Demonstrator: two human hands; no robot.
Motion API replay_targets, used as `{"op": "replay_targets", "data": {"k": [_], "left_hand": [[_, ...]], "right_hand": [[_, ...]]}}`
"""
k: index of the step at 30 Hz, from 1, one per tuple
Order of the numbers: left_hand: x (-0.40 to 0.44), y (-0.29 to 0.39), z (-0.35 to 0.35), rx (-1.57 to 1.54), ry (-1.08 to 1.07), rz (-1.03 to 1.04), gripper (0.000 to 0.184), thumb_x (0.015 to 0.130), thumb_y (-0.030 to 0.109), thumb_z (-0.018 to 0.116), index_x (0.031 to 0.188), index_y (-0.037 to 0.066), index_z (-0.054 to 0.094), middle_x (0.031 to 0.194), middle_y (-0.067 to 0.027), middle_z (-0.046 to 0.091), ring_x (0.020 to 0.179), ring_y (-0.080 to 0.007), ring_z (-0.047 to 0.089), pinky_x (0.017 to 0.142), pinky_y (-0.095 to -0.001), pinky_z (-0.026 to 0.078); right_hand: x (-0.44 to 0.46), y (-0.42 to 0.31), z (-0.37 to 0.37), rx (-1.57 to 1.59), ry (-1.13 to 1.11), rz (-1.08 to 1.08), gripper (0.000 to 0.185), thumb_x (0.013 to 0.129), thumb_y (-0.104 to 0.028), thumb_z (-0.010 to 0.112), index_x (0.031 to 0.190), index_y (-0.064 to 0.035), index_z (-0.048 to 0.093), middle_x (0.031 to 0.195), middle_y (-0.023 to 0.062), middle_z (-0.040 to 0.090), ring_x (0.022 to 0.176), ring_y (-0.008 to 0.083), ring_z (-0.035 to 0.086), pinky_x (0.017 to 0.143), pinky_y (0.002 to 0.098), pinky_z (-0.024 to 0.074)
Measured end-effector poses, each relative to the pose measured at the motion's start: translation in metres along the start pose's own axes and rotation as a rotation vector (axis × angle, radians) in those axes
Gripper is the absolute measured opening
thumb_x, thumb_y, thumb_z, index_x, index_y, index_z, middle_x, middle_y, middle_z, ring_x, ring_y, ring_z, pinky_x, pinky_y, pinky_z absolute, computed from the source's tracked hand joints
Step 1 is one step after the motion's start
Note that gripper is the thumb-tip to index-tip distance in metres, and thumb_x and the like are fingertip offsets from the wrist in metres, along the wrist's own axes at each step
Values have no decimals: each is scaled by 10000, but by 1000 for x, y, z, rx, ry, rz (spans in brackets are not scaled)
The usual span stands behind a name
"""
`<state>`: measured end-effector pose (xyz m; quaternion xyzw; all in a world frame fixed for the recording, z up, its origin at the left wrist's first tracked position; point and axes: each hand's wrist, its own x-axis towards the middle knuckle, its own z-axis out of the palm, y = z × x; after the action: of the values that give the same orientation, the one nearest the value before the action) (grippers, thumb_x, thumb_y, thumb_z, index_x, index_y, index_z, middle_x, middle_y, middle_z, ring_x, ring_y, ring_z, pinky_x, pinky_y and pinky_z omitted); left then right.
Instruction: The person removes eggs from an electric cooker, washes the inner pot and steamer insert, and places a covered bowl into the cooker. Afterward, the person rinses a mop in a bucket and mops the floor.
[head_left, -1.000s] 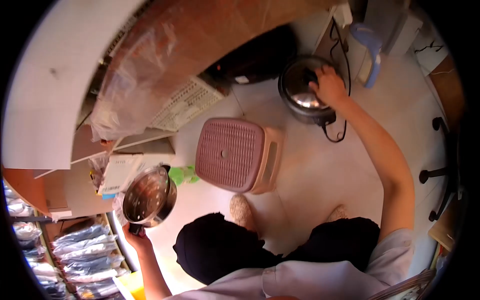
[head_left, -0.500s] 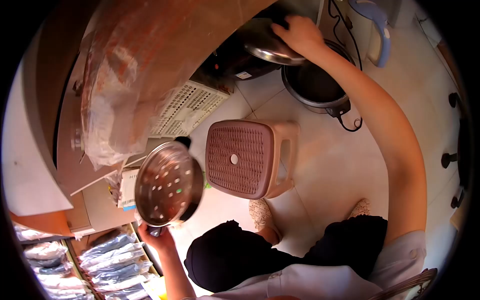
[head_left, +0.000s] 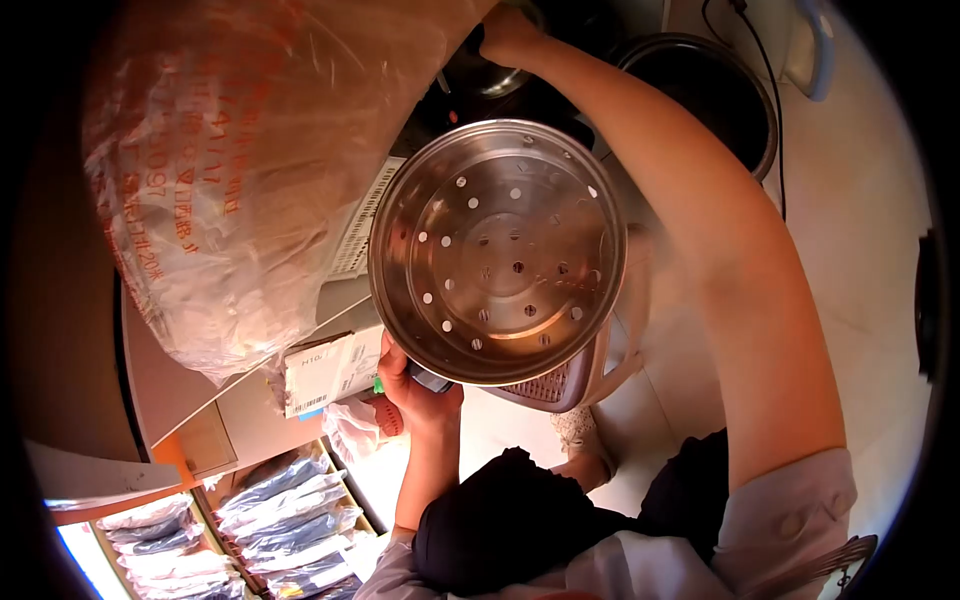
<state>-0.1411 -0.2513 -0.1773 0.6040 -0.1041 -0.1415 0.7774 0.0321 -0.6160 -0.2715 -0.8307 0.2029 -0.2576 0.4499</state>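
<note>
A round stainless-steel steamer basket (head_left: 500, 255) with holes in its base is held up in the middle of the view. My left hand (head_left: 420, 392) is closed round its dark side handle, at the lower rim. My right hand (head_left: 512, 38) reaches to the top, its fingers partly in shadow, closed at a shiny metal lid (head_left: 485, 78). To the right of the lid, a black electric pan (head_left: 700, 95) stands uncovered on the floor, partly behind my right forearm.
A brown stool (head_left: 550, 388) stands under the basket. Large plastic wrapping with red print (head_left: 220, 180) hangs at left. A white cardboard box (head_left: 332, 372) and drawers of bagged clothes (head_left: 285, 520) are at lower left. A cable (head_left: 778, 120) runs beside the pan.
My left hand has brought the steamer basket up and right, over the stool. My right hand has moved left with the lid, away from the pan. The view has shifted somewhat.
</note>
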Motion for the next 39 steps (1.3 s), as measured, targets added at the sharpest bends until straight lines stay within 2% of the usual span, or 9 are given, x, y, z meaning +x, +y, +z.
{"op": "replay_targets", "data": {"k": [11, 16, 19, 25, 30, 32, 34, 38, 39], "left_hand": [[2, -12, 20, 30, -23, 133, 168, 854, 201, 444, 784, 54, 483, 887, -109, 607, 819, -195, 583, 795, -326, 471], [0, -14, 26, 16, -59, 143, 135, 849, 167, 445, 768, 62, 466, 871, -109, 604, 803, -194, 580, 779, -321, 475], [1, -21, 25, 74, -87, 174, 130, 846, 160, 449, 754, 68, 451, 860, -107, 598, 795, -195, 577, 779, -323, 475], [12, -35, 56, 28, -180, 54, 160, 857, 178, 445, 738, 72, 431, 835, -100, 586, 782, -179, 562, 763, -310, 464], [41, -65, 91, 20, -271, -49, 175, 863, 207, 458, 758, 67, 465, 818, -54, 560, 772, -140, 532, 746, -283, 435], [66, -89, 96, 10, -402, -138, 131, 860, 176, 483, 779, 72, 488, 806, -12, 536, 816, -115, 517, 757, -263, 406], [83, -113, 105, -72, -444, -244, 207, 865, 209, 504, 1006, 72, 568, 1008, -28, 599, 953, -167, 556, 840, -306, 415], [113, -145, 109, -115, -559, -365, 170, 864, 189, 554, 990, 78, 581, 1026, -29, 610, 983, -160, 558, 863, -319, 412], [110, -141, 122, -62, -516, -386, 96, 870, 182, 546, 909, 94, 554, 924, -11, 597, 866, -124, 545, 734, -274, 395]], "right_hand": [[-37, 10, -32, 30, -95, -159, 507, 727, -55, 517, 1233, -70, 541, 1216, 253, 518, 1128, 371, 499, 921, 382, 430], [-75, 16, -70, 98, 180, -234, 261, 733, -58, 554, 969, -11, 655, 899, 186, 653, 870, 334, 617, 791, 374, 490], [-120, 12, -119, 314, 68, -63, 192, 751, -64, 573, 910, 8, 653, 822, 148, 649, 798, 274, 615, 738, 340, 490], [-196, 34, -186, 173, 40, 121, 210, 836, -120, 558, 1011, -19, 618, 836, 65, 631, 721, 146, 565, 683, 271, 461], [-229, 76, -215, -124, 268, 175, 267, 823, -143, 583, 1055, -11, 595, 845, 104, 617, 737, 206, 578, 689, 313, 466], [-238, 90, -216, -314, 306, 233, 354, 806, -225, 610, 1071, 7, 572, 1092, 194, 580, 990, 358, 571, 846, 407, 463], [-242, 100, -213, -338, 281, 273, 383, 816, -224, 601, 1105, 24, 550, 1134, 216, 549, 1032, 369, 545, 860, 412, 453], [-243, 112, -207, -211, 231, 385, 389, 838, -231, 584, 1118, 38, 550, 1114, 229, 549, 1025, 366, 548, 858, 403, 450], [-242, 115, -207, -166, 246, 398, 375, 838, -225, 583, 1111, 31, 559, 1066, 215, 576, 977, 351, 571, 832, 396, 458]]}}
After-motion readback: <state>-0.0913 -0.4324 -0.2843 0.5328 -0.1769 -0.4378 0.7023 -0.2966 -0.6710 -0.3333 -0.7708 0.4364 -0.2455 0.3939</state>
